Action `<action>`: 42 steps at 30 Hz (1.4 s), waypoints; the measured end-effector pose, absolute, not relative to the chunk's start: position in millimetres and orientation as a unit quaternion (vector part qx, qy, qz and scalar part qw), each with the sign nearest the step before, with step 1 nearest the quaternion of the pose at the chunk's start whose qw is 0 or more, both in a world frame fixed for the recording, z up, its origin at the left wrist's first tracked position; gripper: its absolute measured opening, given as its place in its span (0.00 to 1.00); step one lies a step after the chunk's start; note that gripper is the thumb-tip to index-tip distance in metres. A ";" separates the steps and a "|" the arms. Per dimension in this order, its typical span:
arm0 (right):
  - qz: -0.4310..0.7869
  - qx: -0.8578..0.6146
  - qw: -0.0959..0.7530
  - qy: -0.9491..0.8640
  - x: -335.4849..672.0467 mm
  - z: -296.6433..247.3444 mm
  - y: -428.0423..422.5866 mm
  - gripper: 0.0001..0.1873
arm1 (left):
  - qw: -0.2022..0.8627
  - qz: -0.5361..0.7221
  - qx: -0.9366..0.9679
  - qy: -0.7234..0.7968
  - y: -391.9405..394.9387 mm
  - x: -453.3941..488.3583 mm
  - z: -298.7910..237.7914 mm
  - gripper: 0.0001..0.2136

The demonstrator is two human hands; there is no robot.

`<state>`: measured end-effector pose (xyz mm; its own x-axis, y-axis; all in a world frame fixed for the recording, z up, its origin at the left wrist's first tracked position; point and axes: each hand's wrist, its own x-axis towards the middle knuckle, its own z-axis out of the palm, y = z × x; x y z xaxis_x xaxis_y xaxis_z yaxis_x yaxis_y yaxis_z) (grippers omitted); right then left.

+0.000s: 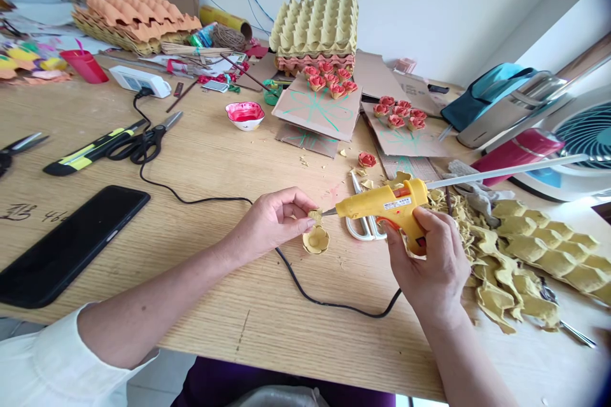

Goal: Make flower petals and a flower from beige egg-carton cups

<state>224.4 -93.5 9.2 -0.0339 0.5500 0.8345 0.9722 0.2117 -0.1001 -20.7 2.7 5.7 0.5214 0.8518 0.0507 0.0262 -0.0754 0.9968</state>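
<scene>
My right hand is wrapped round the handle of a yellow hot glue gun, a long clear glue stick jutting from its back. Its nozzle points left and meets, or nearly meets, a small yellowish egg-carton piece. That piece is pinched between the thumb and fingers of my left hand. Just below it, a cup-shaped egg-carton flower rests on the table. White-handled scissors lie partly behind the glue gun.
The gun's black cord loops across the table to a power strip. Cut egg-carton scraps heap at right. Red flowers stand on cardboard behind. A phone, black scissors and a utility knife lie left.
</scene>
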 end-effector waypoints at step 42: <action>-0.047 -0.716 0.337 -0.610 239.6 -7.7 -80.3 0.23 | 0.606 0.544 0.466 0.346 37.8 -38.0 25.3 0.13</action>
